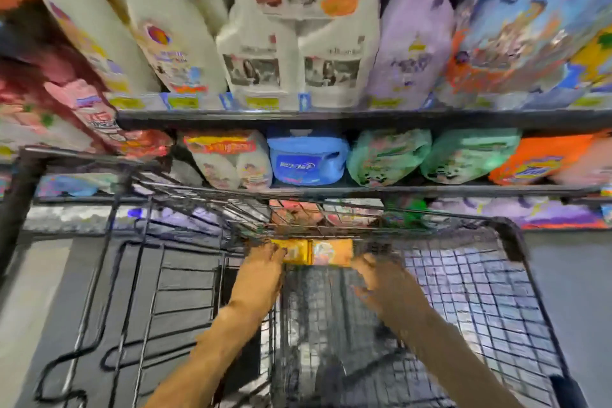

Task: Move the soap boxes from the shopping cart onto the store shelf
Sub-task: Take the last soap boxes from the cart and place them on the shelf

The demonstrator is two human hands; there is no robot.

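The frame is blurred by motion. Two yellow-orange soap boxes (314,252) lie side by side deep in the black wire shopping cart (510,242), against its far wall. My left hand (265,262) grips the left end of the boxes. My right hand (374,278) touches their right end, fingers curled; whether it grips them is unclear. Both forearms reach down into the cart. The store shelf (331,119) rises just beyond the cart.
Large white, purple and orange detergent bags (298,43) fill the upper shelf. Below stand a blue jug (306,162), green bags (387,156) and an orange bag (536,162). More packs sit behind the cart's far wall. Grey floor (39,275) lies left and right.
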